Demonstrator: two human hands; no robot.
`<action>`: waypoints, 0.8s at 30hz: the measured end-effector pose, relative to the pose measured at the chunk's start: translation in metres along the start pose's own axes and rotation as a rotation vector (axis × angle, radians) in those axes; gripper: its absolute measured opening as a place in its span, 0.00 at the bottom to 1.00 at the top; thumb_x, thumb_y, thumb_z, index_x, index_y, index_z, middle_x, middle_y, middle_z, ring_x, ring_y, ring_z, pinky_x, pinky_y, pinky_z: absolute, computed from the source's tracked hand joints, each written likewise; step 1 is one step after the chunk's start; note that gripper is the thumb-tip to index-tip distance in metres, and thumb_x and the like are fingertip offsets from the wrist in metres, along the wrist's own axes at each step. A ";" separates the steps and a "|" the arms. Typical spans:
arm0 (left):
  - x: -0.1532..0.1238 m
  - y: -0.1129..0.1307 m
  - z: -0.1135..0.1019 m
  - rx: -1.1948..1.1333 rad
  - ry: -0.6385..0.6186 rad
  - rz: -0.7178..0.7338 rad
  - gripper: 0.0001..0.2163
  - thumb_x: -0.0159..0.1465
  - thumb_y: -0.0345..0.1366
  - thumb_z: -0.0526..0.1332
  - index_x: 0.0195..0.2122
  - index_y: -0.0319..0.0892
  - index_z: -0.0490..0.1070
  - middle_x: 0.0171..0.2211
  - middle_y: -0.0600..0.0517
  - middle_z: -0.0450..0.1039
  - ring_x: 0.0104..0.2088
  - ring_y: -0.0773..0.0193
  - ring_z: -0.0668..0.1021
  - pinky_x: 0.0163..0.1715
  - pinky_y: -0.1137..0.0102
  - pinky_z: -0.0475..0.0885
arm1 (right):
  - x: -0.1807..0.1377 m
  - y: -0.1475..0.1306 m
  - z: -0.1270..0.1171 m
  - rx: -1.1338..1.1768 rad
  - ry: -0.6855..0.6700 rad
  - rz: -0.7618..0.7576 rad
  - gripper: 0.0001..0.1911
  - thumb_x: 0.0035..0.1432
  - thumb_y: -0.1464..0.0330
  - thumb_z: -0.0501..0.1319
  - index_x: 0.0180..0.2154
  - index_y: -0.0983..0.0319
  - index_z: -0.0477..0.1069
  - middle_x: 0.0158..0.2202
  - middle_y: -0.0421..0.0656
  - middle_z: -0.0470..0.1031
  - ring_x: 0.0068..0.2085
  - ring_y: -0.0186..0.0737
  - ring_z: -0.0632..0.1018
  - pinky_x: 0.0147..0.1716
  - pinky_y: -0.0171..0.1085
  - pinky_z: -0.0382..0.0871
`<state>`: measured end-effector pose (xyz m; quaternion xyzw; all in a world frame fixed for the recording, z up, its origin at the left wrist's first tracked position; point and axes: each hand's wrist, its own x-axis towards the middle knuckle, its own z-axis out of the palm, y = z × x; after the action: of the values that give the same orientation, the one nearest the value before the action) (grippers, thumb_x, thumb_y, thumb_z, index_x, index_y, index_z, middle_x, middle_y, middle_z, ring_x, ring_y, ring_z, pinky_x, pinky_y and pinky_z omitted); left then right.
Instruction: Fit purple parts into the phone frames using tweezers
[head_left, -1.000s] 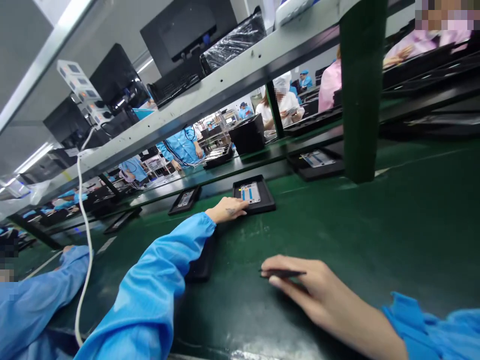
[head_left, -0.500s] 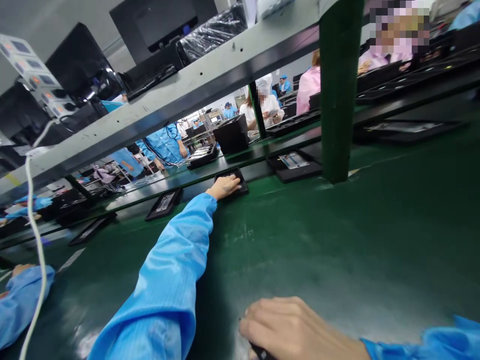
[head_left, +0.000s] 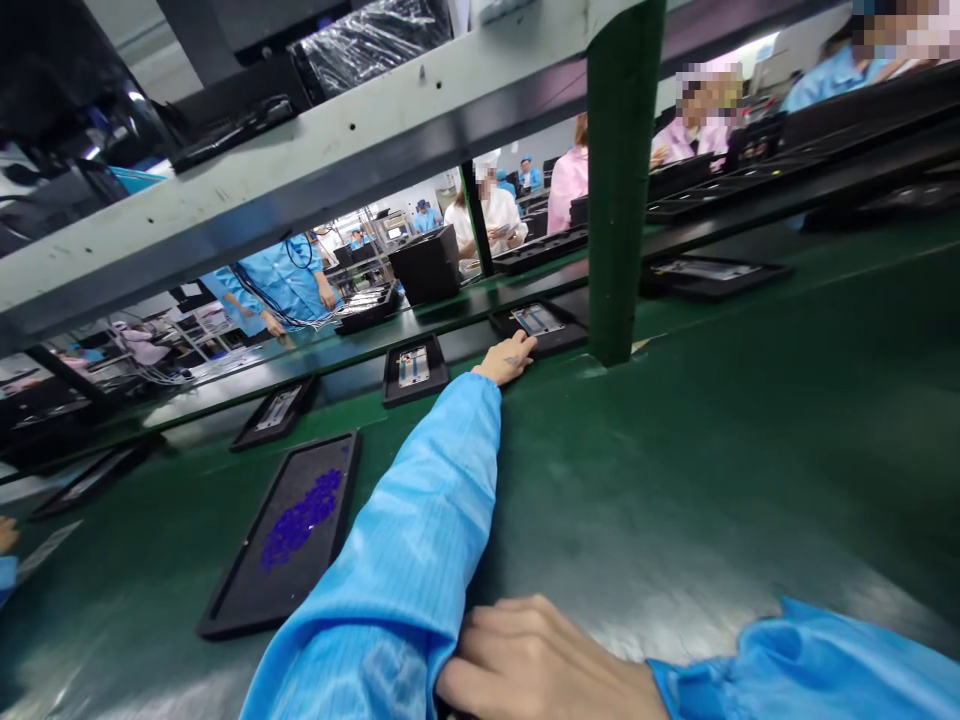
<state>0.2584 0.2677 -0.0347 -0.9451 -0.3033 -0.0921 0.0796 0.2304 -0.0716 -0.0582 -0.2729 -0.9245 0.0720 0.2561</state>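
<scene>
My left hand [head_left: 508,360] reaches far forward, its fingers curled at the near edge of a black tray [head_left: 571,338]. In that tray lies a flat silver plate with blue strips [head_left: 537,319]. Close to me, my right hand [head_left: 551,662] is curled palm down beside my left sleeve. Its fingertips and anything in them are hidden at the bottom edge. Left of my left arm lies a larger black tray [head_left: 244,597] with a heap of small purple-blue pieces [head_left: 304,518], partly covered by the sleeve.
More black trays with silver plates stand along the far side, such as one tray [head_left: 437,382] nearby. A green post [head_left: 619,190] rises right of my left hand, under a grey shelf beam [head_left: 315,150]. Several people work beyond; another person's hand [head_left: 7,535] is at far left.
My left hand has moved right from one plate-holding tray to another nearer the post. The tray of purple-blue pieces has come into view left of my arm. The view has swung right.
</scene>
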 end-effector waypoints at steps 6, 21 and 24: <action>-0.024 -0.016 -0.019 -0.010 -0.024 0.026 0.15 0.70 0.38 0.59 0.56 0.39 0.67 0.54 0.44 0.69 0.49 0.59 0.76 0.49 0.58 0.75 | 0.004 0.008 -0.004 0.017 -0.057 -0.006 0.01 0.64 0.71 0.57 0.38 0.60 0.66 0.35 0.41 0.76 0.35 0.38 0.75 0.30 0.36 0.62; -0.281 0.025 -0.081 -0.064 -0.072 0.225 0.08 0.72 0.34 0.53 0.49 0.40 0.65 0.50 0.46 0.67 0.43 0.64 0.75 0.40 0.70 0.71 | 0.027 0.042 -0.059 0.510 0.730 0.393 0.10 0.65 0.58 0.61 0.43 0.55 0.75 0.43 0.42 0.80 0.46 0.47 0.81 0.51 0.48 0.75; -0.348 0.058 -0.085 -0.075 -0.086 0.239 0.06 0.72 0.35 0.53 0.46 0.41 0.64 0.48 0.46 0.68 0.41 0.63 0.75 0.38 0.69 0.70 | 0.034 0.066 -0.061 0.627 0.854 0.542 0.14 0.61 0.53 0.64 0.41 0.54 0.74 0.41 0.44 0.80 0.46 0.51 0.82 0.48 0.50 0.77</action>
<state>0.0041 0.0093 -0.0350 -0.9799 -0.1881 -0.0526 0.0416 0.2680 0.0022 -0.0094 -0.4152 -0.5716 0.2884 0.6463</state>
